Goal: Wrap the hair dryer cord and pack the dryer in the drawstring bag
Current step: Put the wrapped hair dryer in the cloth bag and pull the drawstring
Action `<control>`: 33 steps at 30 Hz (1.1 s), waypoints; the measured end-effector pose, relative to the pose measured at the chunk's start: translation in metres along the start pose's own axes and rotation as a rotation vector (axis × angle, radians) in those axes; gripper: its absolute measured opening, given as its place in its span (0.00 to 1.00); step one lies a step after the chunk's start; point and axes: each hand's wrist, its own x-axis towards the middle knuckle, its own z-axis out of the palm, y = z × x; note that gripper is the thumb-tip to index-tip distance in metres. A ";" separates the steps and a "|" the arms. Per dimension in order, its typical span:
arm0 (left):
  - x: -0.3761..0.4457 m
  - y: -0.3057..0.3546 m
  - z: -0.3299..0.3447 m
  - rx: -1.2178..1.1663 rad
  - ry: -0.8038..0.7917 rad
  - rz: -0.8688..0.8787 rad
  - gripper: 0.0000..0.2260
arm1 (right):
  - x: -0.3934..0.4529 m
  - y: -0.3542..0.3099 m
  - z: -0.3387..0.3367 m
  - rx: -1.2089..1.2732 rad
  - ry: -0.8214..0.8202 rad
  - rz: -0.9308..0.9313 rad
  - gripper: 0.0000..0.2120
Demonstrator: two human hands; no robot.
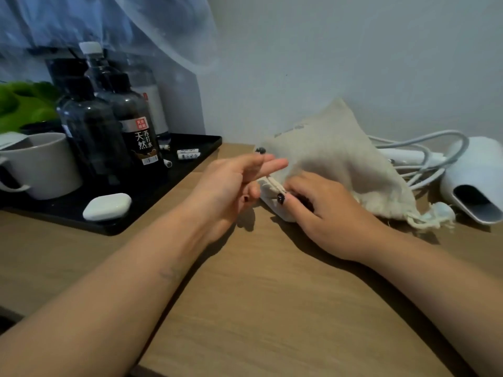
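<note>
At frame centre the right hand (324, 210) has its grip curled on the mouth of the drawstring bag (334, 164); the left hand (231, 183) hovers just beside, fingers straight. The hair dryer (479, 180) and loose cord (419, 148) lie at right on the counter (272, 295).

bag (332, 159) beige | dryer (479, 175) white | cord (416, 148) white | tray (168, 180) black | mug (40, 164) white

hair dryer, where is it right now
In the head view the white hair dryer lies on the wooden table at the far right, against the wall, just right of the drawstring bag, its cord looped loosely behind.
</note>
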 end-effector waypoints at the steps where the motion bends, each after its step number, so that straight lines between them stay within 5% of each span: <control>1: -0.001 -0.002 0.001 0.175 0.039 0.039 0.11 | 0.000 0.002 0.001 -0.009 -0.003 0.006 0.10; 8: 0.000 -0.017 0.004 1.086 0.287 0.571 0.12 | -0.001 0.001 -0.007 -0.075 -0.042 -0.032 0.09; 12: -0.004 -0.024 0.004 1.318 0.319 0.921 0.11 | -0.006 -0.001 -0.011 -0.112 -0.019 -0.063 0.06; 15: -0.009 -0.026 0.004 1.358 0.275 1.020 0.07 | -0.011 -0.004 -0.012 -0.167 -0.014 -0.090 0.05; 23: -0.021 -0.027 -0.012 1.335 0.193 0.656 0.18 | -0.021 -0.009 -0.016 -0.275 -0.022 -0.191 0.15; 27: -0.026 -0.023 -0.020 0.881 -0.187 0.357 0.19 | -0.021 -0.009 -0.017 -0.285 -0.035 -0.232 0.20; 33: -0.032 -0.009 -0.019 0.298 -0.327 0.106 0.23 | -0.020 -0.009 -0.018 -0.278 0.008 -0.251 0.17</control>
